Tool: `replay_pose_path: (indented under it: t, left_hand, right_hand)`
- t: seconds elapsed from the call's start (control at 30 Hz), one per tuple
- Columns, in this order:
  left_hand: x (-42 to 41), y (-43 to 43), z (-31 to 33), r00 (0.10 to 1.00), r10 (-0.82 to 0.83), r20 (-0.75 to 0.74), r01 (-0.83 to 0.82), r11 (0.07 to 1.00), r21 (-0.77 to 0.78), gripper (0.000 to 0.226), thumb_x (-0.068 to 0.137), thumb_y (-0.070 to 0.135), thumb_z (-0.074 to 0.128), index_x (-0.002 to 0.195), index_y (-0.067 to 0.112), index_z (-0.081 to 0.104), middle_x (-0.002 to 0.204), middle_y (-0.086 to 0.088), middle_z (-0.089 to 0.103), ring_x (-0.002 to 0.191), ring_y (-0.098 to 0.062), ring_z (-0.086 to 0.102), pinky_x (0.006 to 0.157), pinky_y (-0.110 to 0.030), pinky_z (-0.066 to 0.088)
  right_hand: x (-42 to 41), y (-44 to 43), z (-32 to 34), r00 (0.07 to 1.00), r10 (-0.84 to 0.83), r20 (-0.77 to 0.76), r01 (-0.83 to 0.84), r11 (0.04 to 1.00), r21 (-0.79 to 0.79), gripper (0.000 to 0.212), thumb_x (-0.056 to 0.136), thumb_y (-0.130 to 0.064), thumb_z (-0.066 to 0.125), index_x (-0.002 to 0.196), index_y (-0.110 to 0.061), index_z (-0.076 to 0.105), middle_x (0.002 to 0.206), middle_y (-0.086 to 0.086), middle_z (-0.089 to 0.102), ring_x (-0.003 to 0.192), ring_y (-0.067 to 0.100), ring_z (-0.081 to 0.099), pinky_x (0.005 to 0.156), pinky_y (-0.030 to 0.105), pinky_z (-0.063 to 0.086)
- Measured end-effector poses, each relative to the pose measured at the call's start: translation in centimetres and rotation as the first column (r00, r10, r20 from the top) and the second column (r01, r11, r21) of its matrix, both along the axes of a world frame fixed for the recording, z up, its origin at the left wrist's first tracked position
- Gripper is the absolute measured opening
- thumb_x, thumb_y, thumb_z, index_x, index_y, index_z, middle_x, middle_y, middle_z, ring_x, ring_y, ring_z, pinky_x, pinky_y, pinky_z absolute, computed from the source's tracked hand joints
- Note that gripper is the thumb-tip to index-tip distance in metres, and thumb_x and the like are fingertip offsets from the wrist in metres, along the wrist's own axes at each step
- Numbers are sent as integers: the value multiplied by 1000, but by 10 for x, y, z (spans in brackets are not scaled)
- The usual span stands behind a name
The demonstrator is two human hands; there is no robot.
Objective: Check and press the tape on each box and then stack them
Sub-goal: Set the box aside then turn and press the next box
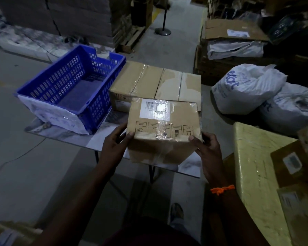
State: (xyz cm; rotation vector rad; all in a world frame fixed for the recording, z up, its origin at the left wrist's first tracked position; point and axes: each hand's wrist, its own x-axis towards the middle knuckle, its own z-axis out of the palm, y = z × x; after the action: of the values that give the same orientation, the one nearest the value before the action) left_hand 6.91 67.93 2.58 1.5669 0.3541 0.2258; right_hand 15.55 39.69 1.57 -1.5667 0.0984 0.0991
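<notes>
One small taped box [162, 132] with a barcode label up front. Behind it on the tabletop [64, 134], larger taped cartons [132, 82]: two or three, the seams don't tell me. One blue crate [60, 86]. Two white sacks [245, 87]. One yellow wrapped bale [256, 166] carrying at least two labelled boxes [292, 164]. One stanchion post [164, 20] down the aisle.

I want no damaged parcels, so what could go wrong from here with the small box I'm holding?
The tape on the near edge of the small box looks wrinkled and puffed; stacked unpressed, it may peel. The left grip and right grip hold only the near corners, and the box seems to hang past the near edge of the table, so a slip could let it fall.
</notes>
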Motion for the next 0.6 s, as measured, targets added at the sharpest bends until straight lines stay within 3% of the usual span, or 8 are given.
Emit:
replay_pose_path:
  t: [0.1, 0.17, 0.27, 0.43, 0.6]
  left_hand:
    - [6, -4, 1, 999, 32, -6, -32, 998, -48, 38, 98, 24, 64, 134, 37, 62, 126, 17, 69, 120, -5, 63, 103, -42, 52]
    - [11, -1, 0, 999, 21, -41, -24, 996, -85, 36, 98, 25, 65, 127, 46, 63, 121, 21, 70, 119, -5, 63, 103, -42, 52]
    - [19, 7, 0, 991, -77, -113, 59, 986, -153, 38, 99, 31, 62, 132, 50, 60, 133, 15, 65, 130, -16, 56, 106, -46, 48]
    - [19, 13, 14, 984, -146, -105, 128, 978, -167, 51, 100, 19, 60, 144, 42, 52, 133, 13, 66, 127, -16, 58, 95, -37, 51]
    - [-20, 10, 5, 991, -112, -70, 100, 983, -154, 66, 88, 20, 74, 146, 40, 51, 139, 8, 63, 133, -16, 56, 107, -52, 47]
  right_hand:
    - [-1, 3, 1, 1000, -20, 1, 20, 1000, 20, 62, 72, -41, 90, 122, -17, 62, 122, 5, 74, 117, 22, 70, 105, 53, 53]
    - [-1, 6, 1, 1000, -19, 3, 19, 999, 41, 53, 79, -33, 86, 123, -17, 61, 122, 5, 74, 118, 22, 69, 106, 52, 53]
    - [3, 9, 1, 999, 45, 11, -45, 999, 16, 38, 94, -17, 72, 130, -28, 62, 127, 1, 72, 122, 20, 66, 109, 50, 51]
    - [10, 3, 9, 986, 164, 13, -164, 986, -9, 52, 96, -11, 69, 143, -30, 56, 132, -1, 70, 126, 20, 63, 110, 51, 50]
    - [-16, -8, 9, 979, 194, 60, -191, 980, -53, 62, 92, -5, 71, 145, -30, 51, 136, -3, 67, 126, 16, 63, 104, 40, 54]
